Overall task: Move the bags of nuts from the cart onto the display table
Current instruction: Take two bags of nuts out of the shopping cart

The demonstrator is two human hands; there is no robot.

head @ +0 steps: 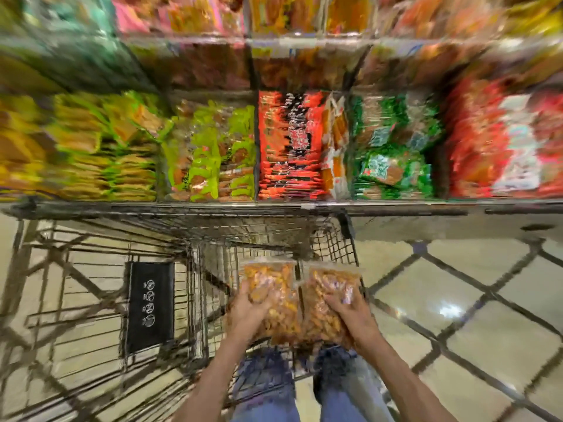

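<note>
Two hands, left (249,306) and right (347,312), each grip a soft, crinkly bag of nuts (268,287) from its near end over the cart (335,248), slippery film likely sagging under the load.

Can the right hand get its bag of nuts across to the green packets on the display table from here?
Probably yes: the right hand grips its bag above the cart, and nothing blocks the way to the green packets.

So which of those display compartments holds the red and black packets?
The middle compartment of the front row, directly beyond the wire cart. Lime-green packets fill its left neighbour, dark green packets lie to its right.
</note>
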